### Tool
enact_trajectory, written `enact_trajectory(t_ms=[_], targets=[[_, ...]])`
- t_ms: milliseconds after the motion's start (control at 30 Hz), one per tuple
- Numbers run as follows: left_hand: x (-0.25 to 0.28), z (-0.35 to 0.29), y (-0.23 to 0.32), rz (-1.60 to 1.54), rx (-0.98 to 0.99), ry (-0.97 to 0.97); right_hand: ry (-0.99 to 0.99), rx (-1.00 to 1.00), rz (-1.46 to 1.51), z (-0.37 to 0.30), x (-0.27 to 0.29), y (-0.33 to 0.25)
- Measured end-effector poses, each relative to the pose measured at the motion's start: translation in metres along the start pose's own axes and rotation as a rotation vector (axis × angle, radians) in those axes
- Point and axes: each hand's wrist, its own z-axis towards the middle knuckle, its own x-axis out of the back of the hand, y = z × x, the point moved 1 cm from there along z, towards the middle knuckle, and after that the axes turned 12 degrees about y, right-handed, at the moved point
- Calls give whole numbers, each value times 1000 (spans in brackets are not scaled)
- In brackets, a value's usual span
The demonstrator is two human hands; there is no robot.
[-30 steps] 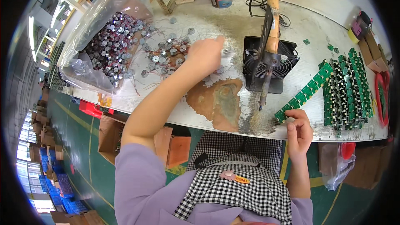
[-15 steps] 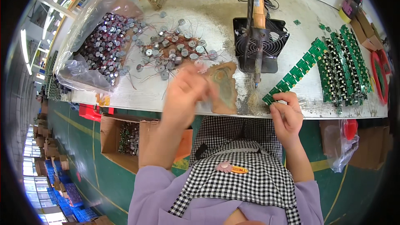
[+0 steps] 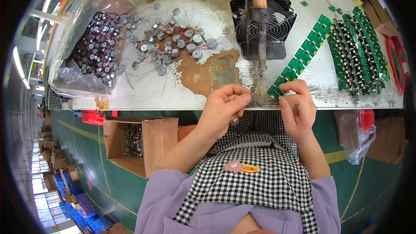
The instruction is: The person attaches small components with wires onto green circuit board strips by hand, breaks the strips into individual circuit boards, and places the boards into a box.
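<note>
One long, narrow strip of joined green circuit boards (image 3: 299,63) slants across the right half of the worn, white-topped table (image 3: 151,99), its near end close to the near edge and its far end running up to the right. The small, squarish boards sit in a row with stepped edges, bearing pale marks and tiny light pads along the right side. At the near end, the bare right hand (image 3: 299,106) grasps the strip between thumb and forefinger, the other fingers curled.

Just left of it, the bare left hand (image 3: 229,104) has thumb and forefinger pinched together on a thin, dark wire (image 3: 252,91) whose end pokes out toward the strip. Beneath that hand, a small, round, silver motor (image 3: 234,122) shows, partly hidden, in front of the black-and-white checked apron (image 3: 251,177).

Beyond the hands, a soldering iron with a wooden handle and metal barrel (image 3: 262,39) points its tip nearward, in front of a black, square-framed fan (image 3: 281,26). To the right, more green board strips (image 3: 357,56) lie side by side in a dense row. On the left are a loose heap of silver motors with reddish wires (image 3: 175,43) and, farther left, a clear-plastic-lined box (image 3: 80,82) full of similar motors.
</note>
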Motion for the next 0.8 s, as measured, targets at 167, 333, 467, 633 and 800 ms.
enact_trajectory(t_ms=[167, 333, 467, 633, 800], targets=[[1, 1, -1, -42, -49, -62, -1, -21, 75, 2, -1, -2], [2, 4, -3, -61, -35, -67, -3, -25, 88, 0, -4, 2], [-12, 4, 1, 136, -201, 1, 11, -23, 89, 2, -3, 2], [-18, 7, 0, 116, -295, -38, 21, -28, 136, 6, -3, 4], [-18, 13, 0, 67, -210, 10, 21, -6, 154, 15, -5, 2]])
